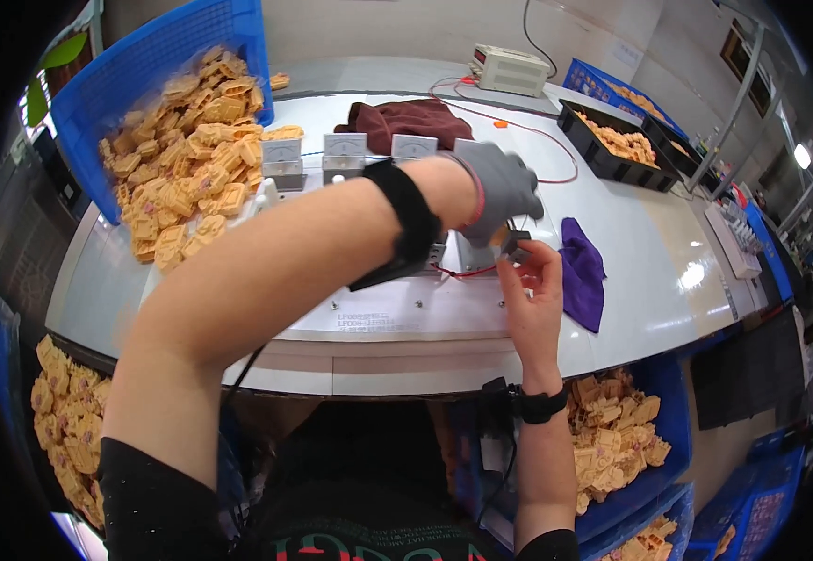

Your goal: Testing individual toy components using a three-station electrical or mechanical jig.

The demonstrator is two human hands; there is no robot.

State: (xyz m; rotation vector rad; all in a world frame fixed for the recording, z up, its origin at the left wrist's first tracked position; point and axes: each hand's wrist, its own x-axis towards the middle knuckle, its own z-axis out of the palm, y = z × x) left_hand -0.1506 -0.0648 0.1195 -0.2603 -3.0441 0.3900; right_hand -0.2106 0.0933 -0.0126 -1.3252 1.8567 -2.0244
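Note:
My left hand [502, 192], in a grey glove, reaches across the bench above the right end of a row of small panel meters [345, 145]. Motion smears its fingers, and their grip is hard to make out. Just below it, my bare right hand [534, 280] pinches a small dark grey block [516, 246] between thumb and fingertips. A red wire [467, 273] runs beside that hand, low over the white test board [406, 313]. My left forearm hides much of the board and the lower parts of the meters.
At the left, a tipped blue crate [261, 56] spills tan plastic parts [182, 140]. A brown cloth [402, 122] lies behind the meters, a purple cloth [582, 276] right of my hands. A power supply [511, 70] and black tray [603, 164] stand farther back. Crates of parts sit below the bench.

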